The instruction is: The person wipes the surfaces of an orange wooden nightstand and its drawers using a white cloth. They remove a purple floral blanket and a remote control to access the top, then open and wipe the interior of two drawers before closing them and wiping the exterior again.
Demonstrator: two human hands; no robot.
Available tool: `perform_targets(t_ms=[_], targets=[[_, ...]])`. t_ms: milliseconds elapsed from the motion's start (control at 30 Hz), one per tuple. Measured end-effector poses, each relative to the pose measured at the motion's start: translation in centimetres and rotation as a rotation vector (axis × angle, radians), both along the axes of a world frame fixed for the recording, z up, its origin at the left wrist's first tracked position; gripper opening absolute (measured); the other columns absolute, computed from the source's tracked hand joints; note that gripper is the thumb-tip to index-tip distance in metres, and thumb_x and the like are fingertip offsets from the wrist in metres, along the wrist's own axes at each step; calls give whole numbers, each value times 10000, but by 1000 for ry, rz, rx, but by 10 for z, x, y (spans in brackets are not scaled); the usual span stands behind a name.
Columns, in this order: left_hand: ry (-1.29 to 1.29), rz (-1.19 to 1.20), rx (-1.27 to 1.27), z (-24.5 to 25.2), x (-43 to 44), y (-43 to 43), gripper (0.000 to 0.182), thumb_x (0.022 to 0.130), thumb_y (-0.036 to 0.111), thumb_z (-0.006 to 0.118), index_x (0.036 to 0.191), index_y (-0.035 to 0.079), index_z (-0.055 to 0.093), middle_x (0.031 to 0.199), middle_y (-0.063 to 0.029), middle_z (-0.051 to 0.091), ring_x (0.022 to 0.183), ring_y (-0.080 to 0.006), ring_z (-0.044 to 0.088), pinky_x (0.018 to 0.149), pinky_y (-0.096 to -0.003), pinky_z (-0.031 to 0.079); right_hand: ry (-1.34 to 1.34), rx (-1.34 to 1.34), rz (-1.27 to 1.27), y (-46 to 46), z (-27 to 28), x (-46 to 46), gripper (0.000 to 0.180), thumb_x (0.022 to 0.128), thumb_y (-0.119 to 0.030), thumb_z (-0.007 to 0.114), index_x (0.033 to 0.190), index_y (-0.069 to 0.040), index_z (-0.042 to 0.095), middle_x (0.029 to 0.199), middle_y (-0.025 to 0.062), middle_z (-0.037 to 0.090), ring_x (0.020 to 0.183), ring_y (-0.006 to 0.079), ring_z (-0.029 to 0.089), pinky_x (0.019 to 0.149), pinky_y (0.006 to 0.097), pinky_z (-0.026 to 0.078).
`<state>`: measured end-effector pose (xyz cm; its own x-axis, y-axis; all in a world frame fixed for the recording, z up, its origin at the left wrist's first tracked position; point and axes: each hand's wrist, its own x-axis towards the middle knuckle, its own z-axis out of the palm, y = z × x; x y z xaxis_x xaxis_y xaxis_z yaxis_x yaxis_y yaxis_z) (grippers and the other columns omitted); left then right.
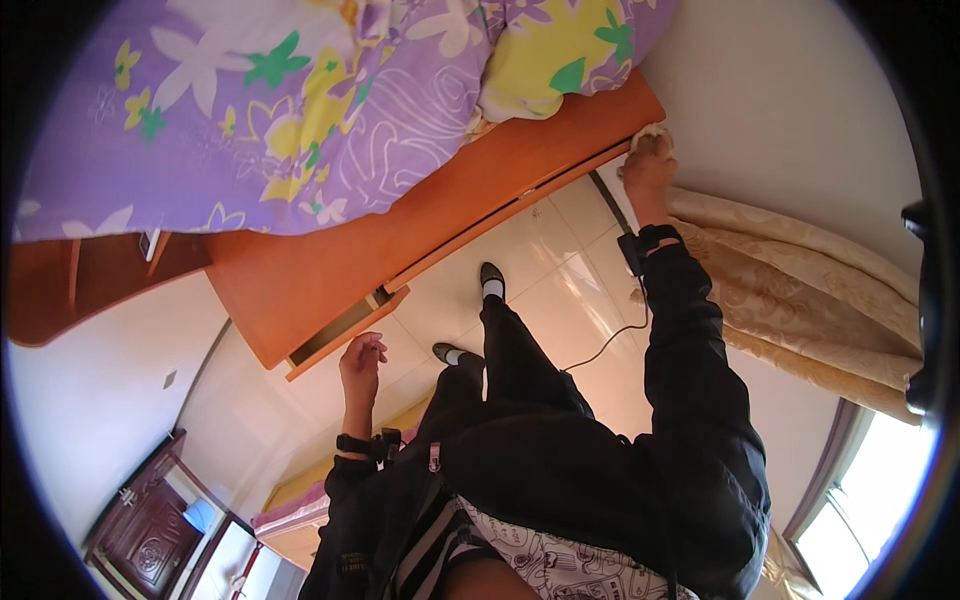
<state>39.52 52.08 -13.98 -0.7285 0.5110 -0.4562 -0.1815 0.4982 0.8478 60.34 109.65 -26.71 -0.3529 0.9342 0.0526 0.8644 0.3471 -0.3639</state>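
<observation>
My right hand (649,169) grips a pale cloth (651,133) against the right end of an orange-brown wooden desk (420,202), beside the wall. My left hand (363,358) hangs near an open drawer (341,330) at the desk's front left, its fingers loosely curled with nothing seen in them. A purple floral fabric (285,120) covers the rear part of the desk top and hangs partly over it. Both wrists wear black straps with small devices.
A beige patterned curtain (795,292) hangs close to my right arm. A dark cable (611,337) runs from the right wrist device towards my legs. Curved wooden shelves (105,277) adjoin the desk's left end. A bed (296,517) and a dark door (154,532) are at lower left.
</observation>
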Motion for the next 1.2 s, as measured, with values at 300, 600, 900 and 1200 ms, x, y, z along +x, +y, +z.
perform_targets(t_ms=[300,600,900,1200], targets=[[3,94,57,-14,24,-66,292,885,-98,455,1095,1,632,845,-64,635,717,-123,589,636,-237,471,-362,15,247,-179,62,-72,441,819,-208,690,1195,4,598,1311,149,412,1139,442,479,857,478,521],[-35,300,112,-20,55,-146,260,883,-70,476,1069,0,643,820,-55,645,693,-113,583,622,-231,461,-658,-153,514,-299,108,-139,424,835,-234,667,1192,-7,639,1399,132,365,1236,434,438,927,464,520],[-85,447,125,-32,86,-214,247,890,-66,477,1064,-4,641,820,-46,643,688,-108,578,626,-230,461,-567,-228,712,-425,121,-184,382,851,-247,649,1175,-45,664,1413,125,363,1256,413,439,968,464,502],[-88,569,155,-39,68,-259,224,913,2,517,1094,39,645,848,-38,664,699,-114,603,602,-229,444,478,-1725,568,-437,141,-180,385,878,-182,583,1220,-9,617,1185,161,619,1074,337,605,925,426,523]])
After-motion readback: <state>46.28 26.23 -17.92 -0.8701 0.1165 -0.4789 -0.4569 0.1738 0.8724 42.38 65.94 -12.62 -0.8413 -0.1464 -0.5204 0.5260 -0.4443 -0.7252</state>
